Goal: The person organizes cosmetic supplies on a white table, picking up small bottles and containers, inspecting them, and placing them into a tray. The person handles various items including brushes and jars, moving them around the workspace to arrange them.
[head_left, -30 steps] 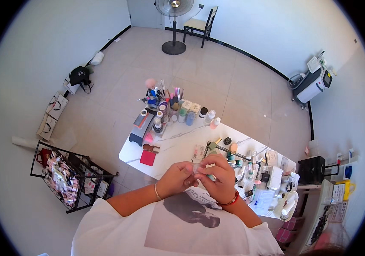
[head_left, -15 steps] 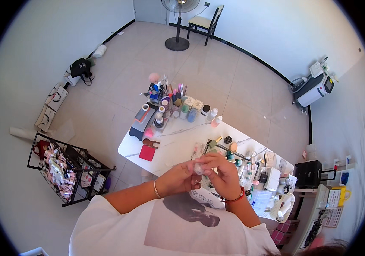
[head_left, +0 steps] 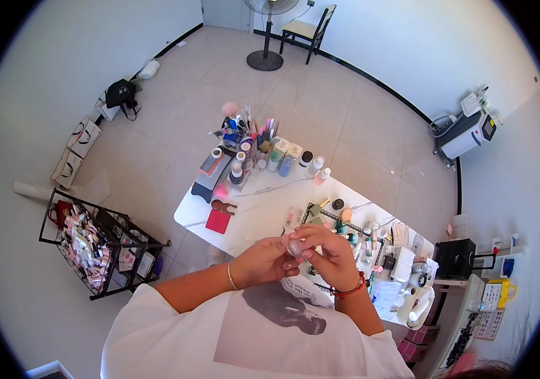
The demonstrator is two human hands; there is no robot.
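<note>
Between my two hands is a small round clear object (head_left: pixel 294 247), possibly a little jar; its contents are too small to make out. My left hand (head_left: pixel 263 258) is closed on it from the left, thumb and fingertips against its side. From the right, my right hand (head_left: pixel 330 256) grips it too, with the index finger over the top and the thumb at its lower edge. Both hands are above the near edge of the white marble-patterned table (head_left: pixel 260 208). A red square pad (head_left: pixel 217 221) and a brown figure-shaped piece (head_left: pixel 224 206) lie to the left.
A black-edged tray (head_left: pixel 359 228) full of small bottles stands right of my hands. White containers (head_left: pixel 402 265) crowd the right end. At the back are bottles (head_left: pixel 285 167) and a brush holder (head_left: pixel 235 136). Left of the table stands a black cart (head_left: pixel 115 268) of small bottles.
The view has shifted slightly. Both hands stay on the small clear object, which has turned a little and shows more between the fingers.
</note>
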